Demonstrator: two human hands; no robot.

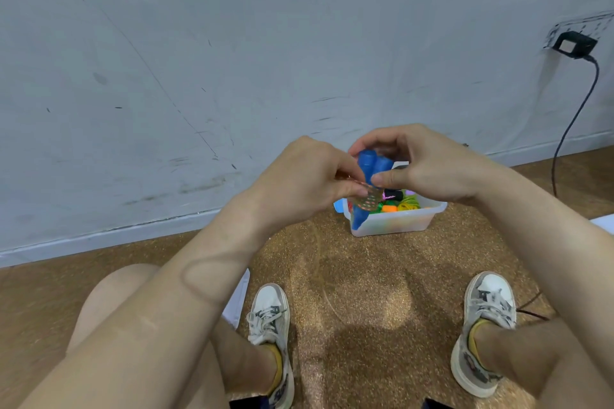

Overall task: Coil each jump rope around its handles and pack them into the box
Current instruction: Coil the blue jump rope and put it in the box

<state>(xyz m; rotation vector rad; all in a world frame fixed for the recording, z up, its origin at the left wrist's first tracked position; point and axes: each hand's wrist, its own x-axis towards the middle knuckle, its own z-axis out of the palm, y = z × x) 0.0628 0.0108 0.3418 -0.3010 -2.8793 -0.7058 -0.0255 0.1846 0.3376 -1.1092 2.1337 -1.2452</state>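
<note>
Both hands are working in front of the knees, raised above the floor. The right hand [428, 166] is curling over the tops of two blue handles [368, 163] held side by side, thumb pressing on their near face. The left hand [309, 176] is pinching the speckled rope [368, 199] that is wrapping the handles' middle; the lower handle tips are hanging past the coil.

The box [398, 221], translucent plastic, is sitting on the floor [358, 279] beyond and below the hands, near the baseboard [133, 231]. Packed ropes [408, 203], green, yellow and orange, are lying inside it below the rim.

Open floor is lying between the two sneakers, left [270, 319] and right [488, 309], up to the box's near wall. The floor is showing a brown speckled surface. A scuffed grey wall [232, 43] is closing off the far side. A black plug [573, 43] is sitting in a wall socket at right, its cable [571, 123] trailing down to the floor.
</note>
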